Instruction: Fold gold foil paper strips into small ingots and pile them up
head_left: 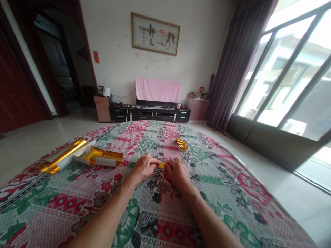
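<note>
A small gold foil piece (161, 165) is pinched between the person's hands, just above or on the patterned surface; which of the two cannot be told. The left hand (146, 167) grips its left end between thumb and fingers. The right hand (179, 171) closes over its right end, fingers curled in. Only a short, shiny yellow-gold strip shows between them; its ends and full shape are hidden by the fingers.

Beyond the foil piece and a little to its right lies a cluster of folded gold foil shapes (181, 144), creased, pointed and mirror-bright; they overlap, so their number is hard to make out. Well to the left of the foil piece rest a long gold foil roll (67, 154), glossy outside with white showing along it, and a shorter gold foil roll (107, 158), loosely curled, with a pale rectangular patch on its side. The two meet or overlap near the white part.

Under all of these, the rounded surface (144, 220) wears a woven-looking cloth with red, green and dark grey flowers and diamond bands; its near edge is cut off.

Far beyond the foil piece, a pink cloth (158, 89) drapes over a dark object, mostly hidden, on a low black cabinet (120, 113). The Chinese characters in the framed picture (155, 33) above are blurred.
</note>
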`<state>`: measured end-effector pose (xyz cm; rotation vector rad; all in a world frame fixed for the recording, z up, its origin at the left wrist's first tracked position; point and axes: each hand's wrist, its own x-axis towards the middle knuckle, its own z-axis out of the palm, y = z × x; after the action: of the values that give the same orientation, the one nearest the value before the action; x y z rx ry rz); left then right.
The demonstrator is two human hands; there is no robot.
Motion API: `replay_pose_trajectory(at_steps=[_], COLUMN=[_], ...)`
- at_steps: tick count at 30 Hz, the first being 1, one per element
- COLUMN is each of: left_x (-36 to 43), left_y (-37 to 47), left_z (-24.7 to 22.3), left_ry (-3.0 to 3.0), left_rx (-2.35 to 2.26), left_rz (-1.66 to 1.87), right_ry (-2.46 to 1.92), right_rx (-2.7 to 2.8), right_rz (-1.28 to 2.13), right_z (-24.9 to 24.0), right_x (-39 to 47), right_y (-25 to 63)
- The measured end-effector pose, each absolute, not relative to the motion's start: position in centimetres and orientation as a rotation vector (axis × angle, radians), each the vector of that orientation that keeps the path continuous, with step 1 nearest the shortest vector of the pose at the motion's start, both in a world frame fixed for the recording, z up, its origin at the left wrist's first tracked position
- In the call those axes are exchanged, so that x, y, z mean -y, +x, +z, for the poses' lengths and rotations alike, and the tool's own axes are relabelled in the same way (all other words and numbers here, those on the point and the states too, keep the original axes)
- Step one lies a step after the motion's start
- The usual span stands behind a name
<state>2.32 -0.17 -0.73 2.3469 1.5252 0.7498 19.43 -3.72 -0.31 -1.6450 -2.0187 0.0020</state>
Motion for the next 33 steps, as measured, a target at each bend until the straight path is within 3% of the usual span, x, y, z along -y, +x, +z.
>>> replay_pose_trajectory(at_steps=[9,33], left_x=[0.8,1.1], left_y=[2.2,3.5], left_z=[-0.1,-0.4], left_ry=[2.136,2.318], left_rx=[-1.517,-1.632], left_rz=[1.021,0.854], right_ry=[-1.653,-1.657], right_rx=[2.006,1.909], right_rz=[0.019,0.021], right_z=[-0.2,-0.1], right_x=[3.8,4.0], right_y=[19.2,19.3])
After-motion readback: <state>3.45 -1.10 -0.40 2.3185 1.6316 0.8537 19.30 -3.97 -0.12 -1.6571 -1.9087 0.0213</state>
